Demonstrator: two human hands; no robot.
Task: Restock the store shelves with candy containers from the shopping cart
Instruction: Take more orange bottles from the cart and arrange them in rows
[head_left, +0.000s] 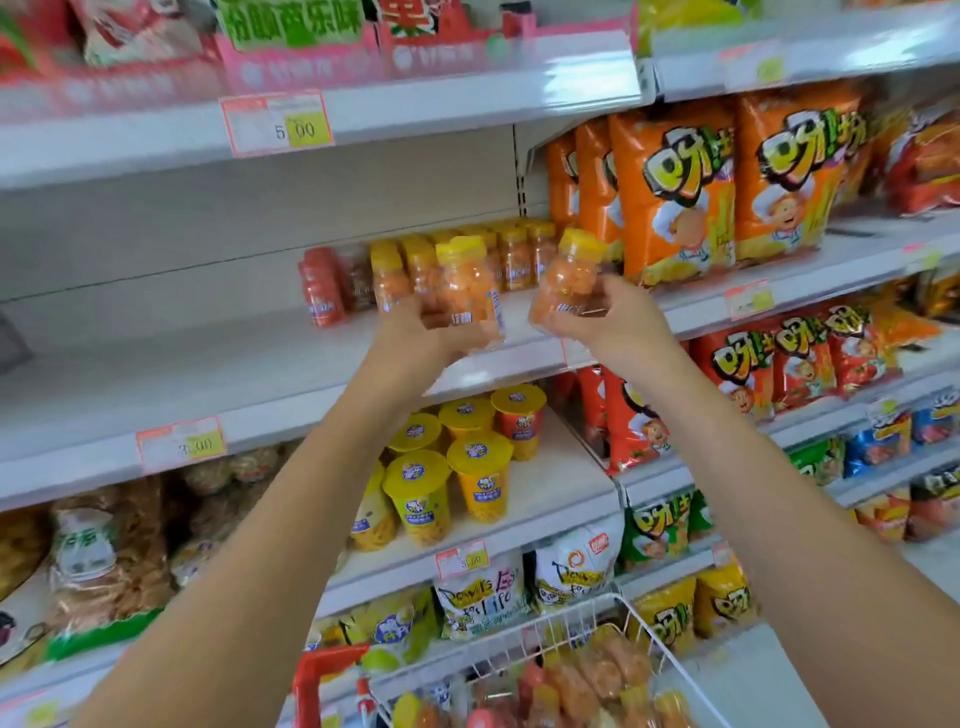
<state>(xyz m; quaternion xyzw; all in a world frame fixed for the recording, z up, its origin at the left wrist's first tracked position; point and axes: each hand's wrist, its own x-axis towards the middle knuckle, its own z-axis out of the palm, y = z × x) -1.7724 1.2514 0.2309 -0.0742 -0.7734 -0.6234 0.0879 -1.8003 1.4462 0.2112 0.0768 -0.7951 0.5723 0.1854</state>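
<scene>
Closest to you, at six o'clock, the white wire shopping cart (519, 654) sat low in view, with more candy containers (576, 686) heaped inside it, orange and red, too blurred to count.

Both your bare forearms reached up from the bottom corners and met near the centre. Your left hand (415, 332) gripped a yellow-lidded container (467, 283) of orange candy, fingers curled round its lower half. With the motion blur, it may have been holding a second one just at its nine o'clock. Your right hand (608, 317) was wrapped round the base of another yellow-lidded container (569, 275), tilted slightly toward one o'clock. The two held containers were near each other but apart, raised just in front of the middle shelf (156, 364).

Beyond your hands, at twelve o'clock from them, a block of matching containers (514, 254) stood upright on that shelf. At nine o'clock of the block were a few red containers (322, 286). At three o'clock, large orange snack bags (675, 197) stood side by side. On the shelf below, at six o'clock from your hands, stood yellow-lidded cups (467, 467). A price tag (278, 124) hung on the upper shelf edge at eleven o'clock.
</scene>
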